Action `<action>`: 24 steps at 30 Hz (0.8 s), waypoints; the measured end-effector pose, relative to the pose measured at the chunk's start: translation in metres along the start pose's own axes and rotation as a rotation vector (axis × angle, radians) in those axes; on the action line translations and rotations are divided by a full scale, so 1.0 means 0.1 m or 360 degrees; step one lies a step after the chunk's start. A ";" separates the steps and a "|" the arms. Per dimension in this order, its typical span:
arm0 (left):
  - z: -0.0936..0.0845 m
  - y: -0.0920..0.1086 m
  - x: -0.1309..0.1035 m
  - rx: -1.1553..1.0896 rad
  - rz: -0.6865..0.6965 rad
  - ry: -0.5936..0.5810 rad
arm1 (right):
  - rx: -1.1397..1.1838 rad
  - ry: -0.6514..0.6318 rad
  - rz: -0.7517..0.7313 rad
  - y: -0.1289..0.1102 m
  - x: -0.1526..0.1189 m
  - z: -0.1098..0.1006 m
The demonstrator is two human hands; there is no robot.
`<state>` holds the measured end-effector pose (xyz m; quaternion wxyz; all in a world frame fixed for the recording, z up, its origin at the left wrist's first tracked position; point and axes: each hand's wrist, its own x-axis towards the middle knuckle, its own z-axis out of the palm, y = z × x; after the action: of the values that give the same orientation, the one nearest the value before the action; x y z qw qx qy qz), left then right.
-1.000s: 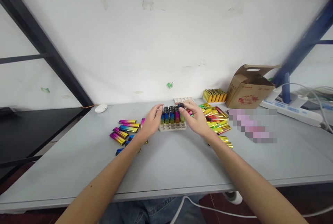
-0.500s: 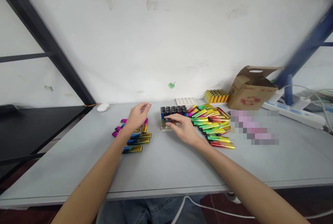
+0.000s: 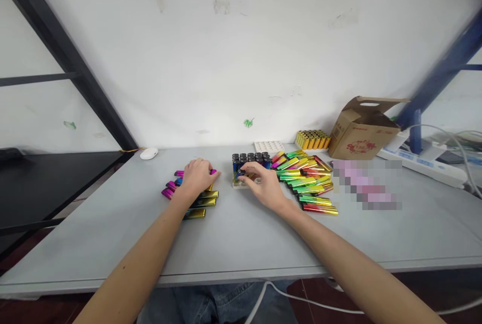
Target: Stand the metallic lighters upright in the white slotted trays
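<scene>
My left hand point(image 3: 198, 177) is over the left-hand group of lighters, its fingers closed around a magenta-and-gold lighter point(image 3: 213, 171) that is mostly covered. Blue-and-gold lighters point(image 3: 206, 202) lie flat just in front of it, and magenta ones point(image 3: 168, 192) to its left. With thumb and fingertips, my right hand point(image 3: 265, 183) pinches the black top of a blue lighter point(image 3: 241, 174) at the front left corner of a white tray point(image 3: 238, 185). Rows of upright black-topped lighters point(image 3: 250, 157) stand in that tray, partly hidden by the hand.
Many green, red and gold lighters point(image 3: 305, 183) lie loosely to the right. Behind them are an unfilled white tray point(image 3: 269, 146), a tray of yellow lighters point(image 3: 313, 139) and an open cardboard box point(image 3: 363, 130). A power strip point(image 3: 425, 166) lies far right, a white rounded device point(image 3: 149, 153) at left.
My left hand has come down onto the left group and closed on a magenta-and-gold lighter. My right hand stays at the tray's front corner, still pinching the blue lighter.
</scene>
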<state>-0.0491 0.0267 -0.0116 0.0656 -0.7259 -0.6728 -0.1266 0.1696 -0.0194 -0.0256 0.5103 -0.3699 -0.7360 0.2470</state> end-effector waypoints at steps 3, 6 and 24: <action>0.05 0.12 -0.03 0.0039 0.0095 0.0057 | -0.0129 -0.0018 -0.0078 -0.01 -0.01 0.00; 0.06 0.21 -0.06 0.0042 0.0166 0.0041 | -0.0215 -0.0036 -0.0130 0.00 -0.01 0.00; -0.03 0.23 -0.03 -0.0849 0.0269 0.0595 | -0.0164 0.0049 -0.0180 0.02 -0.01 0.04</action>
<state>-0.0271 0.0213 -0.0082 0.0058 -0.7350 -0.5297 -0.4232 0.1666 -0.0190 -0.0295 0.5150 -0.3573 -0.7595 0.1740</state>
